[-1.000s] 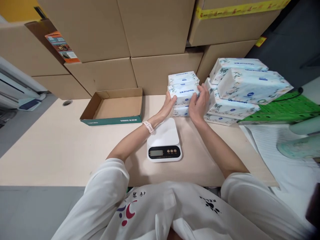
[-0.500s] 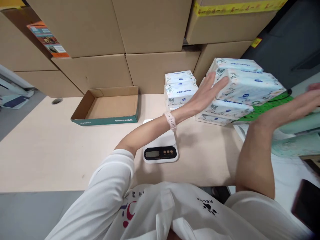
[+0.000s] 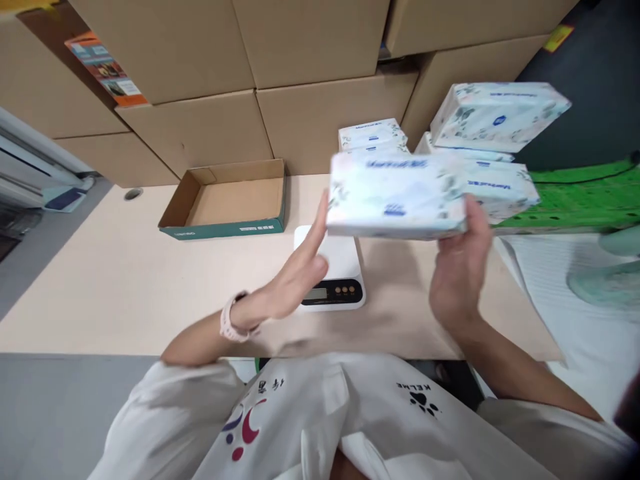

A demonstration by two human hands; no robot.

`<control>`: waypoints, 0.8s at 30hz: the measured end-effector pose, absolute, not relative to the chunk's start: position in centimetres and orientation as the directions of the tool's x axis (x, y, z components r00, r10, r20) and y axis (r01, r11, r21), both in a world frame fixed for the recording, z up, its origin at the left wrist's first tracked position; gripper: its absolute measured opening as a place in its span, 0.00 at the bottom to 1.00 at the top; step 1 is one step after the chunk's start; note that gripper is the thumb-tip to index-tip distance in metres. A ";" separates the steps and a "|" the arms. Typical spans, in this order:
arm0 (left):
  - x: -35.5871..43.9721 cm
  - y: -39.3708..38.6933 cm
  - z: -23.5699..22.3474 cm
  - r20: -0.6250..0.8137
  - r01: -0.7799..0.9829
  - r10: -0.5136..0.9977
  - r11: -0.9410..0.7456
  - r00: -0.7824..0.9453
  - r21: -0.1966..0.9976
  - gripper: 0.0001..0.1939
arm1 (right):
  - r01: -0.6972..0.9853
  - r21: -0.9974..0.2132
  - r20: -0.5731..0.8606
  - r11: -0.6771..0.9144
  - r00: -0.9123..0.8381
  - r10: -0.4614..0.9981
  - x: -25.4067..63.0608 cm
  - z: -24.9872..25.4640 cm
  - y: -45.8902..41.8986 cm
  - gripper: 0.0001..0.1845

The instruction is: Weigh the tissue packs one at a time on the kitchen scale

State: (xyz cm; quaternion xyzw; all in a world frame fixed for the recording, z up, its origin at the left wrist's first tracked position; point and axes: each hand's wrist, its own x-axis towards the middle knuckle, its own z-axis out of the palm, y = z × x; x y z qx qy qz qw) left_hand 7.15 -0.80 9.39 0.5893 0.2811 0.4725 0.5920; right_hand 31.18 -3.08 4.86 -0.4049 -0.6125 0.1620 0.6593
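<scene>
Between my two hands a white tissue pack (image 3: 395, 197) with blue lettering is held up, blurred by motion. My left hand (image 3: 297, 277), with a pink watch band at its wrist, presses the pack's left end with straight fingers. At the right end, my right hand (image 3: 461, 267) grips the pack, its fingers partly behind it. Under the pack and my left hand lies a white kitchen scale (image 3: 337, 257) with a dark display strip, partly covered. Behind to the right are stacked tissue packs (image 3: 500, 117), and a smaller stack (image 3: 373, 133) stands behind the held one.
An open, shallow cardboard tray (image 3: 225, 230) with a green outside sits left of the scale on the pale table (image 3: 115, 287). Large cardboard boxes (image 3: 320, 40) form a wall at the back. A green mat-like surface (image 3: 590, 193) and white sheeting (image 3: 550, 267) are at right.
My hands have come back from the stack at right and now hold a tissue pack above the scale. The right stack is arranged differently. The view has shifted slightly.
</scene>
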 end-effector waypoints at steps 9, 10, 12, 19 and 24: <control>0.2 -3.7 1.6 0.179 0.041 0.853 -0.228 0.490 0.973 0.37 | 0.145 -0.913 0.386 0.380 0.010 0.922 26.0 -0.2 -3.6 0.32; 0.0 -3.6 1.4 0.167 0.053 0.856 -0.220 0.489 0.974 0.38 | 0.140 -0.922 0.365 0.360 0.015 0.931 25.9 -0.4 -3.5 0.32; -0.4 -3.3 1.3 0.137 0.065 0.865 -0.192 0.482 0.979 0.37 | 0.142 -0.938 0.322 0.316 0.025 0.946 25.7 -0.7 -3.3 0.31; -1.7 -1.1 1.2 0.159 0.010 0.942 -0.169 0.296 0.986 0.31 | 0.103 -0.939 0.345 0.329 0.270 0.899 27.0 -1.7 -1.5 0.26; -2.2 0.7 0.9 0.039 -0.117 0.993 -0.027 0.108 0.993 0.31 | 0.067 -0.970 0.239 0.232 0.398 0.885 27.8 -2.0 -1.2 0.27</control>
